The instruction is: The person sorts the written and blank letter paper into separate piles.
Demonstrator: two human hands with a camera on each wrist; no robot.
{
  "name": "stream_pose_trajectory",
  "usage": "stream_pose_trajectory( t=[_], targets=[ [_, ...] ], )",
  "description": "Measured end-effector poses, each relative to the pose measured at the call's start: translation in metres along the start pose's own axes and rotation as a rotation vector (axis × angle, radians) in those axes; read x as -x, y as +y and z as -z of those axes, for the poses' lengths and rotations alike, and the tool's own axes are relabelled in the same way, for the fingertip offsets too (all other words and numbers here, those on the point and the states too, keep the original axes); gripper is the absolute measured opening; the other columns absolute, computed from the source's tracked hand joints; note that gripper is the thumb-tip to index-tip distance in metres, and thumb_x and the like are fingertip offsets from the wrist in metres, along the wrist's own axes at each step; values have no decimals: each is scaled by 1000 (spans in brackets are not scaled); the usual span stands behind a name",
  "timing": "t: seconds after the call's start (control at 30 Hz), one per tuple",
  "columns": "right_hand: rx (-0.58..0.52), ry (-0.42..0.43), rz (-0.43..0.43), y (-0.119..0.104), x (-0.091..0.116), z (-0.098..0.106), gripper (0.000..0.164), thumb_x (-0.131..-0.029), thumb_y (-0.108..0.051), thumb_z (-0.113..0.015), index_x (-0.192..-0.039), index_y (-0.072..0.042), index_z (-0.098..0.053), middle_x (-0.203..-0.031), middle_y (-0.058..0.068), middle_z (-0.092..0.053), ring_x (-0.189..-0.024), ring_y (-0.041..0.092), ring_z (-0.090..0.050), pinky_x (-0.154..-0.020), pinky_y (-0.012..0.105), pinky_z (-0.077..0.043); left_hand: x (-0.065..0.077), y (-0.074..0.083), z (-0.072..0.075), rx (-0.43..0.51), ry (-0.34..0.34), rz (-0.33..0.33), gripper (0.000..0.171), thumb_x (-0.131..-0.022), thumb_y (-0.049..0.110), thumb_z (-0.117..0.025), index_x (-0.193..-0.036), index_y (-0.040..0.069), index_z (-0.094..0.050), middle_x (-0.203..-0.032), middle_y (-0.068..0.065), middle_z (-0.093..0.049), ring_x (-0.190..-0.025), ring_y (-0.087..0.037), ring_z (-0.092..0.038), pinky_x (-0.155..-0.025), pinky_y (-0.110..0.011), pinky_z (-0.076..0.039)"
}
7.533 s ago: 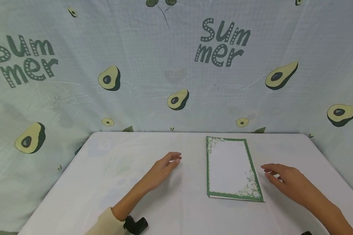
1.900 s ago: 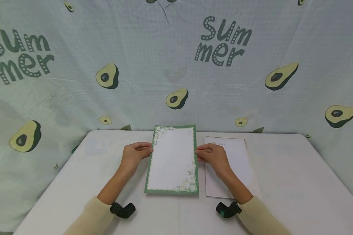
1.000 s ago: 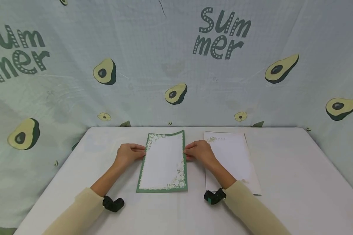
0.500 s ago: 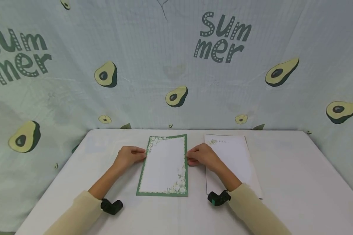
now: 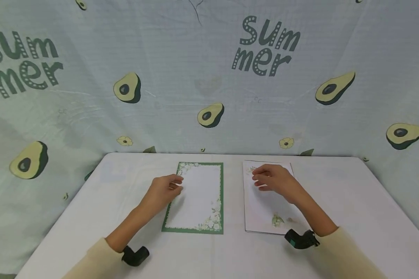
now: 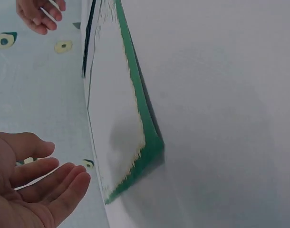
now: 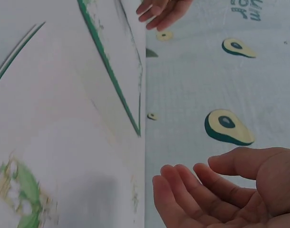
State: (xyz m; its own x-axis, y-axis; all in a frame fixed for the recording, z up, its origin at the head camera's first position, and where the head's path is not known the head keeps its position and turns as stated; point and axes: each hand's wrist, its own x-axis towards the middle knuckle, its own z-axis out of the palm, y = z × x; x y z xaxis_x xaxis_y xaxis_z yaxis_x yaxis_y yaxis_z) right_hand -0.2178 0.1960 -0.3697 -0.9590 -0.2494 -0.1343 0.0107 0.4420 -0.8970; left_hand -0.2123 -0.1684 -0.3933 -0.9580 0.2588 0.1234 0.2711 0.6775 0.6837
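A sheet of paper with a green floral border [image 5: 199, 201] lies flat on the table, left of centre in the head view. My left hand [image 5: 162, 192] hovers over its left edge, fingers relaxed and holding nothing. To the right lies a stack of pale paper sheets [image 5: 262, 213] with small flower prints. Above that stack is my right hand [image 5: 277, 182], fingers loosely bent and nothing in them. In the left wrist view the left hand [image 6: 35, 185] stands apart from the bordered sheet [image 6: 116, 118]. The right wrist view shows the right hand [image 7: 221, 190] free of the stack.
Both sheets rest on a white table [image 5: 213, 255]. Behind it hangs a pale cloth [image 5: 174, 116] printed with avocados and lettering. A black wrist camera [image 5: 135, 255] sits at the left wrist, another camera [image 5: 302, 239] at the right.
The green-bordered sheet went from the right stack to the left and now lies flat. Both hands have let go of it; the right hand has moved right, over the stack.
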Motion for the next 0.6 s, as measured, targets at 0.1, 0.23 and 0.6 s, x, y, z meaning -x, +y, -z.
stream_pose_trajectory(
  t=[0.1, 0.23, 0.6],
  targets=[
    [89, 35, -11, 6, 15, 13, 33, -105, -15, -57, -129, 8, -60, -125, 24, -66, -108, 30, -69, -88, 36, -61, 2, 10, -8, 1, 10, -13, 28, -96, 4, -67, -123, -4, -68, -119, -19, -71, -103, -30, -71, -84, -36, -61],
    [196, 94, -4, 16, 34, 31, 32, -104, -16, -58, -127, 6, -62, -123, 23, -67, -106, 30, -70, -85, 35, -62, 3, 23, -16, 34, 4, -23, 27, -98, 6, -66, -124, -1, -68, -121, -16, -71, -104, -28, -70, -85, -37, -61],
    [362, 182, -54, 61, 72, 68, 31, -104, -16, -59, -125, 6, -62, -119, 23, -68, -104, 32, -70, -79, 34, -63, 0, 44, -44, 86, -77, -92, 26, -99, 5, -64, -125, 0, -68, -121, -14, -71, -102, -25, -71, -80, -31, -61]
  ],
)
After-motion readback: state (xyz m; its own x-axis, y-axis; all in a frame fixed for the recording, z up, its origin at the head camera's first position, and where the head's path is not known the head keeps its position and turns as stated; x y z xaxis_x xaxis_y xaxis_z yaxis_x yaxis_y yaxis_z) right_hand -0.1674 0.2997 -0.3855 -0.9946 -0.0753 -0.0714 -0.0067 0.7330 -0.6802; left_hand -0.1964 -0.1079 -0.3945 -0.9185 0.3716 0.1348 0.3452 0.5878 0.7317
